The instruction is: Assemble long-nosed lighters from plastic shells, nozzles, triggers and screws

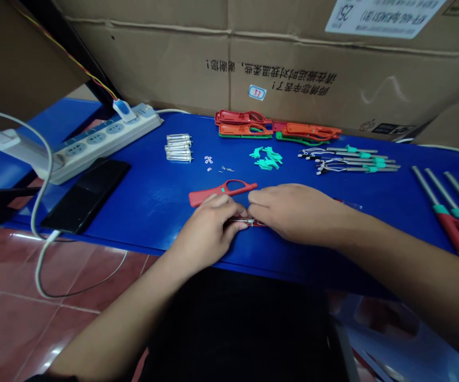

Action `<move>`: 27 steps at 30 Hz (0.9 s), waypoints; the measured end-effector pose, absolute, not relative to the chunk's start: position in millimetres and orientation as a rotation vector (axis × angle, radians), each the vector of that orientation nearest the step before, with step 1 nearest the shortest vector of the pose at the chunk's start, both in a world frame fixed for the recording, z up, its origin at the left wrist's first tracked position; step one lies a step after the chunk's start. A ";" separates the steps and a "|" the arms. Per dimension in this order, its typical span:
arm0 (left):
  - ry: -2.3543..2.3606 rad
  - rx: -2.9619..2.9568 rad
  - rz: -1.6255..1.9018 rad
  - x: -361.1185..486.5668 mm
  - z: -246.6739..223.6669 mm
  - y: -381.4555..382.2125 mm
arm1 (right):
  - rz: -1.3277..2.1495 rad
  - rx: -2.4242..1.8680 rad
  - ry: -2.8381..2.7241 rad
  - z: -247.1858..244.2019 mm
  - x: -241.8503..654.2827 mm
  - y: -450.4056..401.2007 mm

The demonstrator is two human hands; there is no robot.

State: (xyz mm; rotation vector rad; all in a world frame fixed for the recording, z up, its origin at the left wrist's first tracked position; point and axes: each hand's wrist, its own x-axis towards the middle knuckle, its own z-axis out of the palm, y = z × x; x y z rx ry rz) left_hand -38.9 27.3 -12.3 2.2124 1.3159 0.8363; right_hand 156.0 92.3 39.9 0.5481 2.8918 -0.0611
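Note:
At the table's front edge, my left hand [211, 228] pinches a red lighter half-shell [258, 224] with a clear and metallic piece lying in it. My right hand [299, 215] meets it from the other side, its fingers closed at the same part; whatever they grip is hidden behind them. Just beyond my fingers lies another red lighter shell [209, 195] with a trigger opening and a small teal spot. Teal triggers [268, 159] lie in a loose pile farther back, beside tiny metal pins [226, 170] and small pale clips [208, 160].
Clear fuel tanks [178, 147] are stacked at the back left, near a power strip [106, 135] and black phone [88, 193]. Red and orange shells [245, 124] line the cardboard box [153, 58]. Wired metal tubes [367, 162] and assembled lighters [458, 231] lie to the right.

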 end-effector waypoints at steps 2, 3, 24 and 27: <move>1.318 2.211 0.845 -39.0 -13.5 27.4 | -0.231 0.736 2.870 40.8 157.0 96.3; 1.320 2.207 0.851 -39.0 -13.9 27.1 | -0.337 0.818 2.873 40.7 158.3 98.1; 1.345 2.222 0.936 -38.0 -11.4 22.6 | -0.637 1.295 3.062 6.6 194.3 65.5; 1.372 2.229 0.929 -37.9 -9.9 23.4 | -0.600 1.262 3.082 4.6 195.6 64.6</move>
